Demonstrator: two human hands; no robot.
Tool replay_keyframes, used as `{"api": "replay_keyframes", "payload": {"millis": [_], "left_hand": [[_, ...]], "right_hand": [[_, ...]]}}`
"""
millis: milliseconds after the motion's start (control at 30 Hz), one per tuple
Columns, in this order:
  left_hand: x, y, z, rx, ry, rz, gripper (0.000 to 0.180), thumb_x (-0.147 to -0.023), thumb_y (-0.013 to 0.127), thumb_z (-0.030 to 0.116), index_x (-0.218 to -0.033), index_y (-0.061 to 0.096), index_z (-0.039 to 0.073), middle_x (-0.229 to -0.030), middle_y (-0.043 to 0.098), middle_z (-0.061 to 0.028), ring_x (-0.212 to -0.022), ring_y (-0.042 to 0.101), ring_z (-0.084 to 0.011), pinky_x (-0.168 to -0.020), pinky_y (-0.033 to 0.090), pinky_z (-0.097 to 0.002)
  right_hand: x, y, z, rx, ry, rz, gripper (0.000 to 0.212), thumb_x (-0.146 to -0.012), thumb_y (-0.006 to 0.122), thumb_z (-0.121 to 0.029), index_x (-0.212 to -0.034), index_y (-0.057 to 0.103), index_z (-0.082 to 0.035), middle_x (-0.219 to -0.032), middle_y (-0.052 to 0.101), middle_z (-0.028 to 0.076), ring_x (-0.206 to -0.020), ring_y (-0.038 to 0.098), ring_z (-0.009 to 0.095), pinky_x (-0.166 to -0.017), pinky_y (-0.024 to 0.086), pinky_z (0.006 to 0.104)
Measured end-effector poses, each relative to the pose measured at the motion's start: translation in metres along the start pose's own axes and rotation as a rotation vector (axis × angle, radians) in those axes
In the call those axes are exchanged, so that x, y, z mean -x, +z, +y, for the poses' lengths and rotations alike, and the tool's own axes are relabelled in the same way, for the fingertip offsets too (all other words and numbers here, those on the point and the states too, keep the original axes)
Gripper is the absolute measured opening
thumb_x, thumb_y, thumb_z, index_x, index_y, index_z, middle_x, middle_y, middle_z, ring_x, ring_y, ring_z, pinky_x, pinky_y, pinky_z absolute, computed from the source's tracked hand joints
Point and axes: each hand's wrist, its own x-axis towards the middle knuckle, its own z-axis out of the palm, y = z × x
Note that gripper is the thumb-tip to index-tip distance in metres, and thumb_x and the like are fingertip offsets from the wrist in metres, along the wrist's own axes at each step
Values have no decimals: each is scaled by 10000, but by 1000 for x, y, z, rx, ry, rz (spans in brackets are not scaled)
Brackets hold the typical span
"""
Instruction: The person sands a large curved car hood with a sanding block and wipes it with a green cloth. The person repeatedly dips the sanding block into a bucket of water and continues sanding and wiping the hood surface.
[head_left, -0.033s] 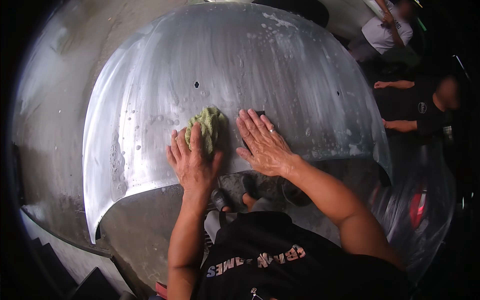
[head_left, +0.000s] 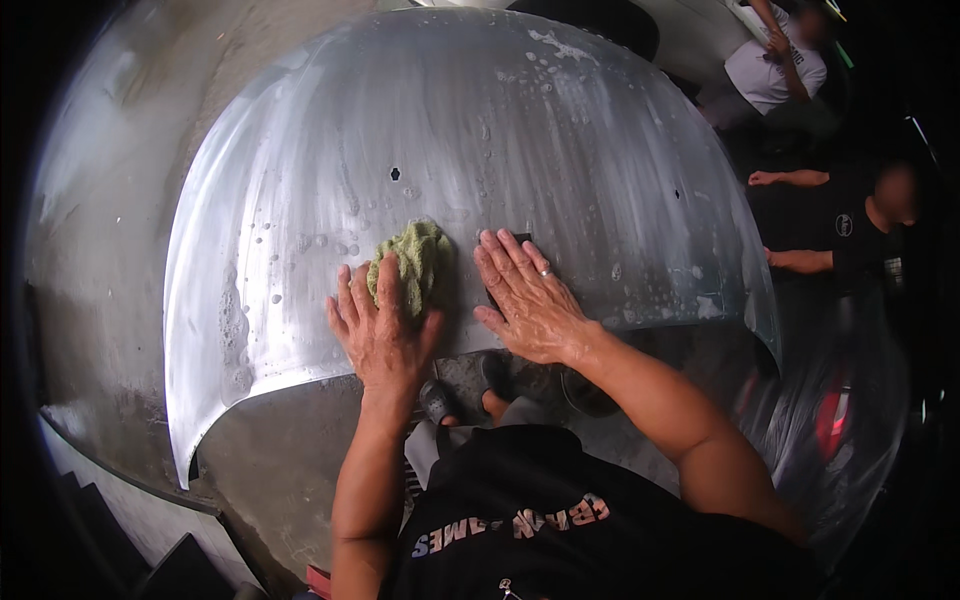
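A large car hood (head_left: pixel 540 130), grey and wet with streaks and bubbles, lies before me. My left hand (head_left: pixel 382 330) rests near its closer edge, thumb and index finger about a crumpled green cloth (head_left: pixel 412 265). To the right, my right hand (head_left: pixel 533 300) lies flat, fingers stretched and close together, a ring on one of them. It presses a black sanding pad (head_left: pixel 523 238) against the metal. Only the pad's corner and left edge show; the palm hides the rest.
Close below the hands runs the hood's curved near edge (head_left: pixel 290 378). My shoes (head_left: pixel 438 400) stand on the wet floor (head_left: pixel 270 450) beneath it. At the right are a person in a dark shirt (head_left: pixel 812 215) and another in a white shirt (head_left: pixel 765 75), beside clear plastic sheeting (head_left: pixel 850 470).
My right hand has slid slightly toward me with the pad under it. My left hand has shifted a little left and nearer, still on the cloth.
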Motion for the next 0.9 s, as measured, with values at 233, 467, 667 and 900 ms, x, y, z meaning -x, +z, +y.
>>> {"api": "replay_keyframes", "payload": {"millis": [233,467,667,900], "left_hand": [[2,18,-8,66,53,143,911,-808,794,441,-1577,429,117,-1470,518,-222,-1478,408,-475,-1221,267,-635],[-6,11,-15,139,-21,146,894,-786,830,398,-1557,465,131,-1439,536,-217,-1496,367,-490,-1220,278,-614],[-11,1,-47,52,-168,260,867,-782,805,311,-1545,458,90,-1440,524,-256,-1477,381,-502,-1217,288,-602],[-18,3,-34,55,-181,251,865,-756,760,243,-1549,454,80,-1461,501,-273,-1468,395,-509,-1213,305,-603]], "right_hand": [[-171,-44,78,-15,151,81,785,-1121,258,-531,-1697,121,-15,-1786,91,169,-1659,28,320,-1352,39,465],[-115,-15,30,5,98,108,801,-1121,285,-530,-1695,105,-1,-1783,82,188,-1658,25,331,-1349,30,485],[-53,-11,5,20,5,26,797,-1126,304,-529,-1705,74,-32,-1785,72,173,-1657,34,329,-1352,47,484],[-251,-69,101,-22,238,100,805,-1122,213,-558,-1692,120,3,-1782,94,182,-1654,45,336,-1354,40,472]]}}
